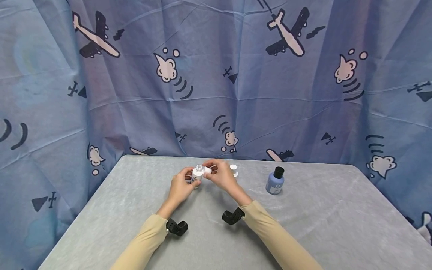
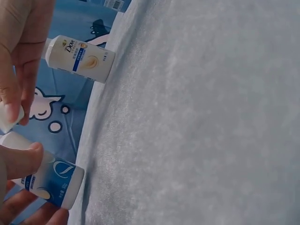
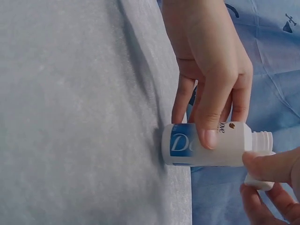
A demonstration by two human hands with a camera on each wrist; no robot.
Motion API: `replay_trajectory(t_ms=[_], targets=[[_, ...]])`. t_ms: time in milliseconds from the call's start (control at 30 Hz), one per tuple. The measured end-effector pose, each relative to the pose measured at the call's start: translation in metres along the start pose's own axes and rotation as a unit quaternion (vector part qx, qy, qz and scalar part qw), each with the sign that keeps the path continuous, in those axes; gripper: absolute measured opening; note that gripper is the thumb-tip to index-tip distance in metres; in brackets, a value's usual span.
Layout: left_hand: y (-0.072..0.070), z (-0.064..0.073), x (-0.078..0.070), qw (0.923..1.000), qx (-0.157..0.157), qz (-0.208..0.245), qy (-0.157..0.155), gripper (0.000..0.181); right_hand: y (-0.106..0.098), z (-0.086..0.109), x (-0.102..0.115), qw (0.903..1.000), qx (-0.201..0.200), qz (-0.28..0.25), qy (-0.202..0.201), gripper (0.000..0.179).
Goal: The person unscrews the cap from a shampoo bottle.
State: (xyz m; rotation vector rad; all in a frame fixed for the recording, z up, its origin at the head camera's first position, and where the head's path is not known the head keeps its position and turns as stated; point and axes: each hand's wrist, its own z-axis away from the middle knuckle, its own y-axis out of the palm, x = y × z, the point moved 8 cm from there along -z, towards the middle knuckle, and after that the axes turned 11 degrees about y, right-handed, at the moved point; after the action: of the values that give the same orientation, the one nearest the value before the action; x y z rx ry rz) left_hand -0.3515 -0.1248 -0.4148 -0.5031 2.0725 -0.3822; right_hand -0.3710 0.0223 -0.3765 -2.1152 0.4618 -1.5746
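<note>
My left hand (image 1: 180, 188) grips a small white Dove bottle (image 3: 182, 143) with a blue label, thumb on one side and fingers round the other. The bottle stands upright at the table, and its threaded neck (image 3: 262, 140) is uncovered. Between thumb and fingers, my right hand (image 1: 222, 176) pinches a white cap (image 3: 258, 182) right beside that neck. The cap is off the mouth and partly hidden by the fingers. Behind the right hand stands a second white Dove bottle (image 2: 82, 58), capped, its lower part covered in the head view.
A blue bottle with a black cap (image 1: 275, 183) stands to the right on the grey-white cloth of the table (image 1: 320, 217). A blue curtain (image 1: 209, 86) printed with airplanes hangs behind the table's far edge. Each wrist wears a black camera band (image 1: 177, 227).
</note>
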Motion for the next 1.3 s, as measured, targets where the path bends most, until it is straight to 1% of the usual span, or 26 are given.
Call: replay_trajectory(t_ms=[100, 167, 267, 300, 400, 500, 533, 567, 700, 833, 933, 1067, 1233, 1300], targets=[[0.000, 0.000, 0.002, 1.0000, -0.008, 0.000, 0.001, 0.045, 0.003, 0.000, -0.002, 0.9998, -0.005, 0.018, 0.005, 0.031], [0.000, -0.001, 0.004, 0.9999, -0.012, -0.003, 0.003, 0.045, 0.003, 0.000, -0.003, 0.9996, -0.009, 0.027, 0.001, 0.029], [0.001, -0.001, 0.008, 0.9999, -0.016, -0.004, 0.003, 0.045, 0.003, 0.001, -0.003, 0.9992, -0.015, 0.032, -0.018, 0.027], [0.002, -0.001, 0.009, 0.9999, -0.016, -0.003, 0.001, 0.045, 0.002, 0.002, -0.003, 0.9986, -0.019, 0.032, -0.037, 0.026], [0.003, -0.001, 0.012, 0.9998, -0.017, 0.002, -0.003, 0.046, 0.003, 0.002, -0.005, 0.9981, -0.016, 0.034, -0.048, 0.025], [0.003, 0.000, 0.013, 0.9998, -0.019, 0.009, -0.004, 0.046, 0.008, 0.001, -0.010, 0.9984, -0.004, 0.046, -0.032, 0.026], [0.002, 0.000, 0.013, 0.9997, -0.020, 0.010, -0.004, 0.046, 0.010, 0.001, -0.012, 0.9985, 0.003, 0.053, -0.012, 0.027], [0.002, 0.000, 0.013, 0.9997, -0.020, 0.011, -0.005, 0.046, 0.012, 0.000, -0.014, 0.9981, 0.007, 0.061, -0.003, 0.027], [0.002, 0.000, 0.014, 0.9997, -0.016, 0.013, -0.009, 0.045, 0.017, 0.001, -0.019, 0.9965, 0.018, 0.078, 0.022, 0.028], [0.002, 0.000, 0.013, 0.9999, -0.011, 0.006, -0.008, 0.046, 0.020, 0.002, -0.022, 0.9964, 0.029, 0.074, 0.030, 0.029], [0.000, 0.000, 0.012, 0.9999, -0.015, 0.004, -0.005, 0.046, 0.022, 0.002, -0.023, 0.9965, 0.034, 0.070, 0.030, 0.030], [-0.002, 0.000, 0.011, 0.9997, -0.024, 0.002, -0.002, 0.045, 0.025, 0.003, -0.025, 0.9955, 0.041, 0.081, 0.027, 0.030], [-0.004, 0.001, 0.011, 0.9998, -0.020, -0.004, 0.007, 0.045, 0.029, 0.003, -0.029, 0.9935, 0.050, 0.098, 0.027, 0.031], [-0.004, 0.001, 0.011, 0.9996, -0.018, -0.010, 0.017, 0.045, 0.030, 0.003, -0.031, 0.9929, 0.052, 0.102, 0.033, 0.032]])
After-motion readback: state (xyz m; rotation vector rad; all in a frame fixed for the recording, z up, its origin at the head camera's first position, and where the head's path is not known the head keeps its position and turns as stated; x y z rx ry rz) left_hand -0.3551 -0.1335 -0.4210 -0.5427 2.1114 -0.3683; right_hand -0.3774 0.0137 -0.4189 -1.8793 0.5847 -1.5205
